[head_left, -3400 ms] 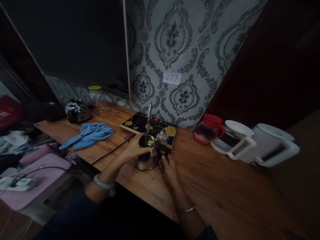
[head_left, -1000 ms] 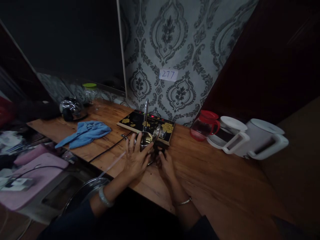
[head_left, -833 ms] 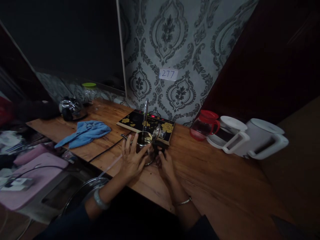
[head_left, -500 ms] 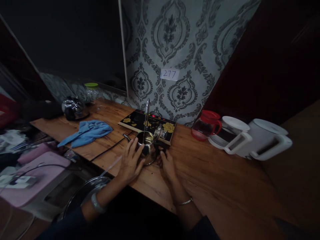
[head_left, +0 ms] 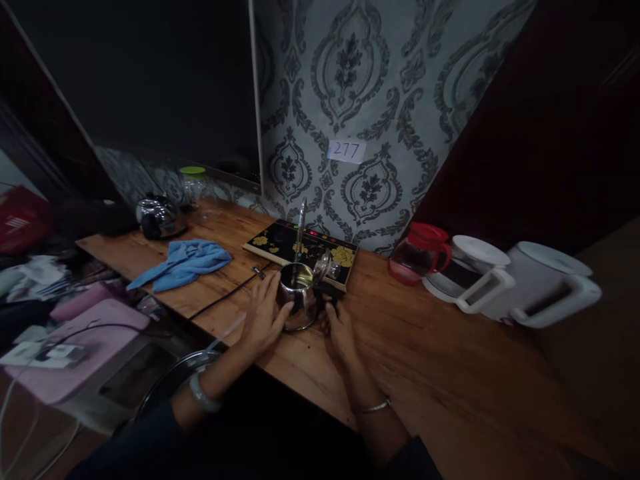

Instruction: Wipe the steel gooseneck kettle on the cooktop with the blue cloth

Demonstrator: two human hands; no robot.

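Observation:
A shiny metal kettle [head_left: 303, 312] stands upright on the wooden counter, in front of a black induction cooktop [head_left: 280, 238] with gold flowers. Its lid [head_left: 323, 265] is tipped up on the right, so the hollow inside shows. Against the kettle's left side, my left hand [head_left: 263, 313] is cupped, thumb at the front and fingers toward the spout. My right hand [head_left: 341, 328] is closed at the dark handle on the right, its fingertips partly hidden. Behind the opening rises a thin curved metal tap [head_left: 301, 230], its lower end overlapping the kettle's mouth.
A blue cloth [head_left: 185, 262] lies to the left, near another metal kettle [head_left: 159, 215] and a green-lidded jar [head_left: 195, 183]. On the right stand a red-lidded jug [head_left: 419, 253], a glass jug with white handle [head_left: 473, 270] and a white pitcher [head_left: 547, 280]. A black cord [head_left: 220, 298] crosses the counter.
My left hand's fingers have drawn together and slid from across the kettle's front to its left side. My right hand stays by the handle. The whole view has shifted slightly.

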